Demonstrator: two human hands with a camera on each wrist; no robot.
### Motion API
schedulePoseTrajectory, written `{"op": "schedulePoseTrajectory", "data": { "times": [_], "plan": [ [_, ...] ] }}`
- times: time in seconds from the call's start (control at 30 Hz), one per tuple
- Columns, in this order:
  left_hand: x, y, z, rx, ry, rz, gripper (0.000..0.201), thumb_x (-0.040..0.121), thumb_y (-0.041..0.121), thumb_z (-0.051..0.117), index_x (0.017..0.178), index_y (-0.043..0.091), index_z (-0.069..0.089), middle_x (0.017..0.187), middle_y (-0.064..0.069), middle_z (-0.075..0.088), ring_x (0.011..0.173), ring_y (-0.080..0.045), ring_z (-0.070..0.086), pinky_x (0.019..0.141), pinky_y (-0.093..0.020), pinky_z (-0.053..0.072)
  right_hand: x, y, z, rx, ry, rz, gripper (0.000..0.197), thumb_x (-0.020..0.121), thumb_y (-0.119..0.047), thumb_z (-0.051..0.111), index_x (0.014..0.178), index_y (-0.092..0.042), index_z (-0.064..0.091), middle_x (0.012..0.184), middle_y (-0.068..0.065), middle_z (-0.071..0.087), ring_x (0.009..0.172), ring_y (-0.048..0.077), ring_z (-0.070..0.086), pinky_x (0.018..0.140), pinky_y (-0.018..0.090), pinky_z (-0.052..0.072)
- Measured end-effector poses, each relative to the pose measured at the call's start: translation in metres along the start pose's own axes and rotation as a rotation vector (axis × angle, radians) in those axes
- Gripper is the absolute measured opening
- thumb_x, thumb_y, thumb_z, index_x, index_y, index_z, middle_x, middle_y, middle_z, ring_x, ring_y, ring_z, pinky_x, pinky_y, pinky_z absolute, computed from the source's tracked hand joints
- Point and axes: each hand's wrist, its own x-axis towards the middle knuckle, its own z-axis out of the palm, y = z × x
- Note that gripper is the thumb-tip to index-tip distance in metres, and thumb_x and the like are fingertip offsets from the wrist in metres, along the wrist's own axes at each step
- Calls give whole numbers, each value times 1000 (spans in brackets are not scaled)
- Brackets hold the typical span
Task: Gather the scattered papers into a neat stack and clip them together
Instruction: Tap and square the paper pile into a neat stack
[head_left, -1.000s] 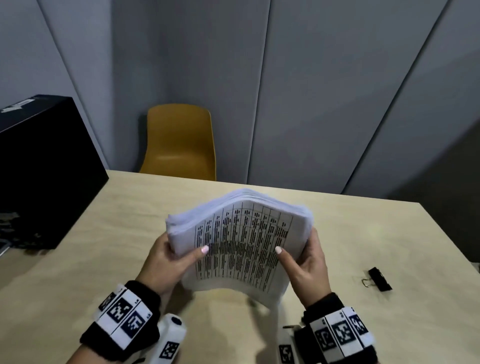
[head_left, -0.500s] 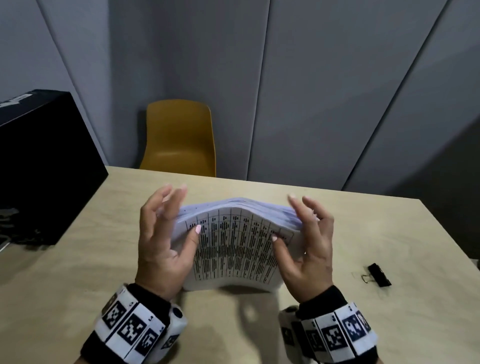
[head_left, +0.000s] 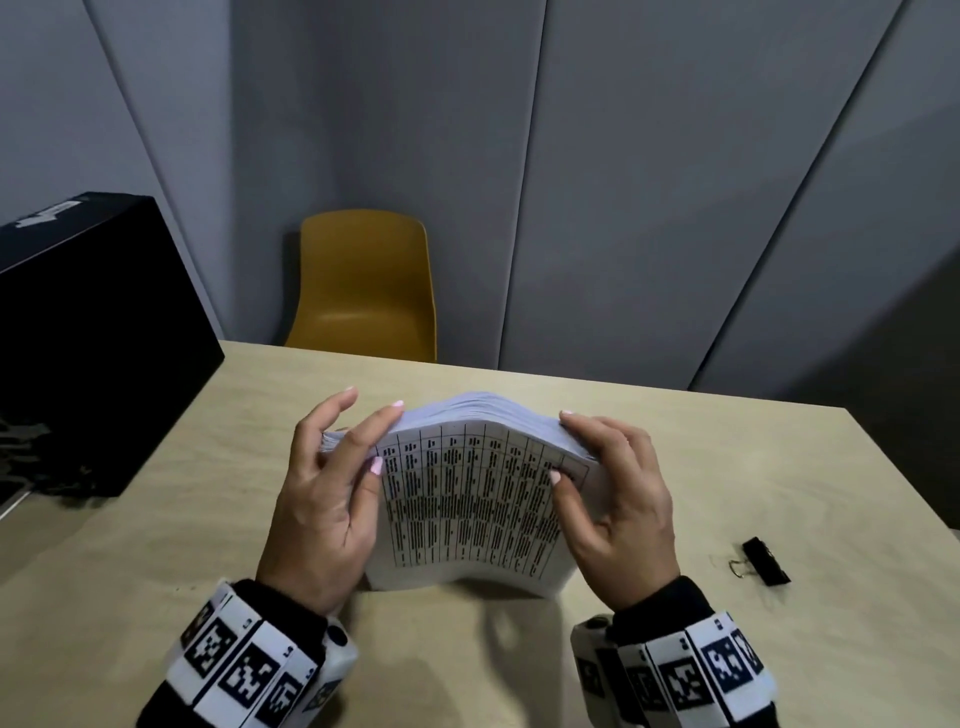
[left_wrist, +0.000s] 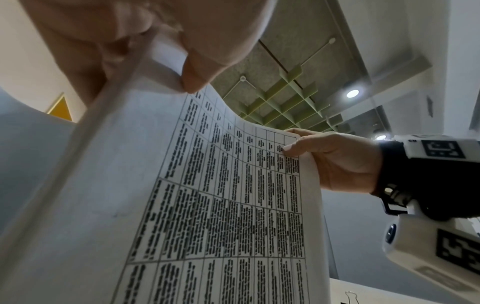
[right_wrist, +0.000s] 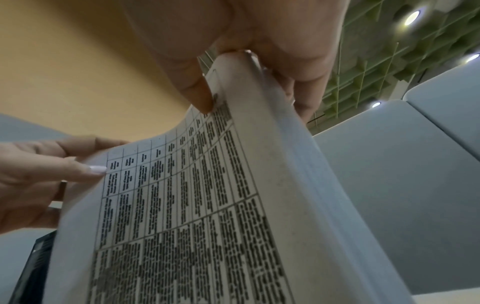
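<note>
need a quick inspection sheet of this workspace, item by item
surface: light wooden table, paper stack standing on edge on it
job's things: paper stack, bowed, printed table facing the person; black binder clip lying apart, right of the stack
clutter: black box at the table's left
hands: left hand and right hand hold the stack's sides, thumbs on the front sheet
cables: nothing seen
surroundings: yellow chair behind the table, grey wall panels
</note>
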Motion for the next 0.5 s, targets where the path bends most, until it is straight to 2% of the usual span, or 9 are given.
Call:
{"op": "schedulePoseTrajectory", "data": {
  "times": [0.07,0.13,0.23,0.3,0.37,0.4,0.43,0.47,0.5],
  "plan": [
    [0,0,0,-7,-6,-3,40,86,18,41,122,19,57,130,-18,47,111,26,32,93,5,25,1,0,0,7,-6,-7,39,76,-18,57,114,-15,61,106,5,55,102,5,54,90,16,45],
    [0,0,-1,-8,-5,-4,42,85,18,41,125,19,55,129,-17,47,107,24,35,92,6,25,2,0,0,-16,1,-10,44,76,-18,56,120,-14,58,107,2,53,102,3,52,91,10,40],
    [3,1,-1,-26,7,1,45,86,14,46,130,22,50,126,-7,48,99,10,45,92,4,28,1,-1,1,-12,-24,-14,51,75,-14,56,126,-19,49,106,3,55,100,6,53,90,9,40],
    [2,-5,1,-123,35,-68,62,82,7,60,138,23,39,124,-2,51,103,7,50,89,1,35,-2,3,3,70,-2,41,68,74,-6,59,134,-26,36,104,3,57,96,5,55,85,10,43],
    [1,-14,2,-404,49,-248,91,71,3,74,140,37,25,124,1,52,100,7,57,78,-4,45,-5,13,4,223,55,165,87,72,-2,66,141,-32,22,103,0,59,93,2,57,82,11,46],
    [-2,-20,4,-514,29,-331,101,63,7,80,138,42,22,124,2,51,101,7,57,78,-6,47,-7,21,5,320,60,251,91,70,1,70,141,-30,22,101,-2,61,91,0,59,81,12,47],
    [-4,-24,8,-554,-20,-378,106,55,14,86,136,42,24,123,3,51,103,6,57,81,-7,47,-10,28,6,415,31,344,87,68,5,73,137,-26,30,98,-6,63,87,-1,61,80,14,49],
    [-9,-30,13,-583,-80,-408,104,48,22,89,134,38,32,121,3,54,105,2,56,86,-9,47,-13,35,8,485,-34,429,74,65,5,75,127,-22,45,92,-10,68,81,-4,63,77,20,51],
    [-16,-35,18,-637,-135,-458,97,42,31,89,128,32,44,118,4,60,104,0,58,88,-11,47,-16,40,11,508,-105,498,53,64,4,76,108,-21,60,81,-11,73,74,-5,64,73,26,51]
  ]
}}
